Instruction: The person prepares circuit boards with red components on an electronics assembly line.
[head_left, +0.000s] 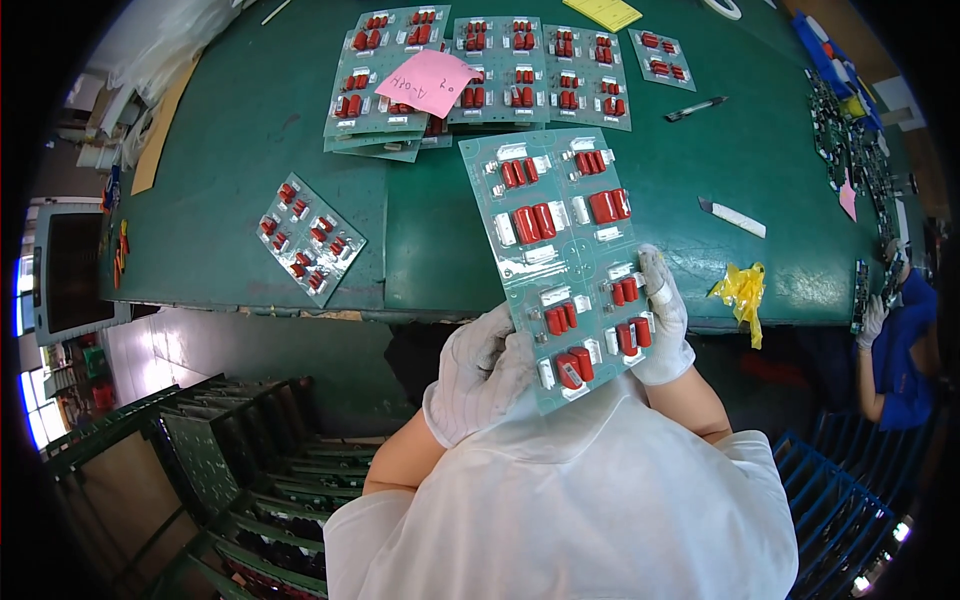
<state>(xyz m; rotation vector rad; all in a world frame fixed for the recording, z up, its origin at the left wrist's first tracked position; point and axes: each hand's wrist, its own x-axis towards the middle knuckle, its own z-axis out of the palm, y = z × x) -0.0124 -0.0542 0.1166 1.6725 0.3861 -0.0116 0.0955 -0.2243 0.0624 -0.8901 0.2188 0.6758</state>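
A green circuit board panel (pixel 558 262) with red capacitors and white parts is held up, tilted, between my gloved hands in front of my chest. My left hand (pixel 484 372) grips its lower left edge, fingers curled against the side. On the opposite edge, my right hand (pixel 664 315) holds the panel, thumb side near the white parts. Both hands wear white gloves. Beyond the panel's top lie stacked similar panels (pixel 497 100), partly under a pink paper note (pixel 428 83). Another panel (pixel 311 240) rests on the table to the left.
The green table (pixel 250 130) also bears a pen (pixel 696 108), a cutter knife (pixel 733 216), a crumpled yellow plastic piece (pixel 741 294) and a small panel (pixel 662 60). Green racks (pixel 220 460) stand lower left. A co-worker in blue (pixel 905 350) sits at right beside many dark boards (pixel 850 140).
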